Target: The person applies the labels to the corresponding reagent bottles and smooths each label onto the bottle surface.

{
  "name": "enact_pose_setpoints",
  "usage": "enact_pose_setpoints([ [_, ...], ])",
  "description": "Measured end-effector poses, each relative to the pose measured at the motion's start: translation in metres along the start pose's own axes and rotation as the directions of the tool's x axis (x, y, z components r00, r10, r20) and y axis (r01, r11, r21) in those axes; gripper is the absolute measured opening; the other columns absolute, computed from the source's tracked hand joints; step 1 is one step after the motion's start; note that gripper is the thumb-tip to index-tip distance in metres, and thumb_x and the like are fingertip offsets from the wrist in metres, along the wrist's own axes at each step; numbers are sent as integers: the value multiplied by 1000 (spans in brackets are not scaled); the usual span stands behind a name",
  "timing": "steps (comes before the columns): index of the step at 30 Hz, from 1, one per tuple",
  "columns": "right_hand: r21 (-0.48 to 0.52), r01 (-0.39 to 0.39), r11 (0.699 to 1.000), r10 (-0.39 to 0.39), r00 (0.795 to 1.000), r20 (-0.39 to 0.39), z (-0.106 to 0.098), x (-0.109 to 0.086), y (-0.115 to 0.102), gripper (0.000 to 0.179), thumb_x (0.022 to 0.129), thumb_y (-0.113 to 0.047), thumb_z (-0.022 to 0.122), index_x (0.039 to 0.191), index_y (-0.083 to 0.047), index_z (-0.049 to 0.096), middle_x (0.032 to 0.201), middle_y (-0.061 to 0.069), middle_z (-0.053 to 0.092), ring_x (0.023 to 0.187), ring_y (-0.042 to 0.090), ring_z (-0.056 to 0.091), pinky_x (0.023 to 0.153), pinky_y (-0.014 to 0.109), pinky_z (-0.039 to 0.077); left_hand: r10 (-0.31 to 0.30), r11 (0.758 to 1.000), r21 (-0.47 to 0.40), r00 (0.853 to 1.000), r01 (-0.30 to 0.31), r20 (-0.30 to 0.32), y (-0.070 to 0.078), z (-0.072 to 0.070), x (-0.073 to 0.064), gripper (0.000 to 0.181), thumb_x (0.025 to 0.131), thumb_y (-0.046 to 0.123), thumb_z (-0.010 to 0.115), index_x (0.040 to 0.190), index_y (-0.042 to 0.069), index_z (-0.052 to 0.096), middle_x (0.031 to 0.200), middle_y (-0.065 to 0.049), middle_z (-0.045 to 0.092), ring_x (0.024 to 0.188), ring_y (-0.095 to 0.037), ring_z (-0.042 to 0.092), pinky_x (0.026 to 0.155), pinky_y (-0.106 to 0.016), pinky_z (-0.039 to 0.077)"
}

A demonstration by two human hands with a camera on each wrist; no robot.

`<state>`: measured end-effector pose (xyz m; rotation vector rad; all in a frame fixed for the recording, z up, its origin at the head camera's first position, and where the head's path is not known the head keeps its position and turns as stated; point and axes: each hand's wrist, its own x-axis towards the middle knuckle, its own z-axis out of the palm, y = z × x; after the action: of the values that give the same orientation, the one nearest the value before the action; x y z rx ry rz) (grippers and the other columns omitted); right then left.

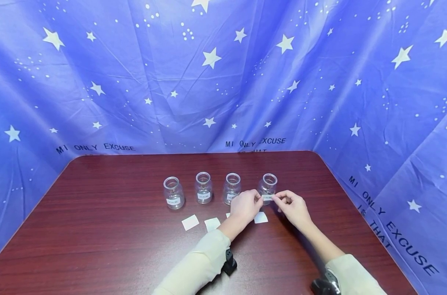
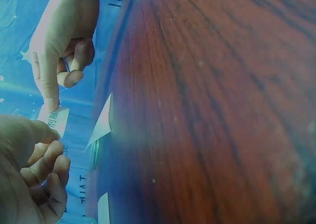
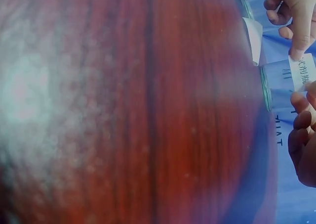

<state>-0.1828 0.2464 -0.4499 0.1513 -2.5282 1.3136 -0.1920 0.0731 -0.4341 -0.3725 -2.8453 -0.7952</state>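
At the right end of a row, a clear glass jar (image 1: 269, 184) stands upright with a small white label (image 1: 266, 197) across its front. My left hand (image 1: 245, 206) pinches the label's left end. My right hand (image 1: 293, 209) holds its right end between thumb and index finger. In the left wrist view dark printed characters show on the label (image 2: 55, 119), stretched between the hands; the other fingers are curled in. From the right wrist view, the jar's base (image 3: 266, 89) appears just behind the label (image 3: 302, 71).
To the left stand more glass jars (image 1: 203, 187), each with a white label low on its front. Several white paper pieces (image 1: 190, 222) lie on the dark red wooden table (image 1: 98, 229) before them, one partly behind my left arm. A blue star-patterned cloth (image 1: 186, 82) hangs around the table.
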Motion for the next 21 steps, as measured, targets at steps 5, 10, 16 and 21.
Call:
enact_pose_setpoints([
  [5,-1,-26,1000,26,1000,-17,1,0,0,15,84,-20,70,84,-6,65,55,12,60,43,3,46,42,19,33,-20,1000,17,1000,20,20,0,1,1,16,87,37,59,84,24,67,71,10,66,66,-8,62,55,-27,44],
  [10,17,-38,999,38,998,-40,2,0,2,18,83,-21,71,85,-5,65,57,11,60,44,1,44,42,18,35,-26,999,25,999,26,29,-2,1,2,22,88,42,58,84,23,69,72,9,68,63,-8,61,54,-27,44],
  [16,10,-21,1000,22,997,-80,2,1,0,24,78,-21,76,93,-6,65,68,7,62,46,-1,37,42,19,34,-33,999,-3,999,33,8,-3,-3,1,27,88,43,59,91,19,71,80,5,72,71,-11,66,59,-27,49],
  [21,-28,-41,999,40,999,-26,0,4,-4,46,76,-21,78,116,-8,60,93,13,66,43,1,40,42,21,38,-46,999,-23,999,47,28,-1,-5,3,43,88,44,59,116,12,65,102,-4,72,90,-19,69,73,-34,54],
])
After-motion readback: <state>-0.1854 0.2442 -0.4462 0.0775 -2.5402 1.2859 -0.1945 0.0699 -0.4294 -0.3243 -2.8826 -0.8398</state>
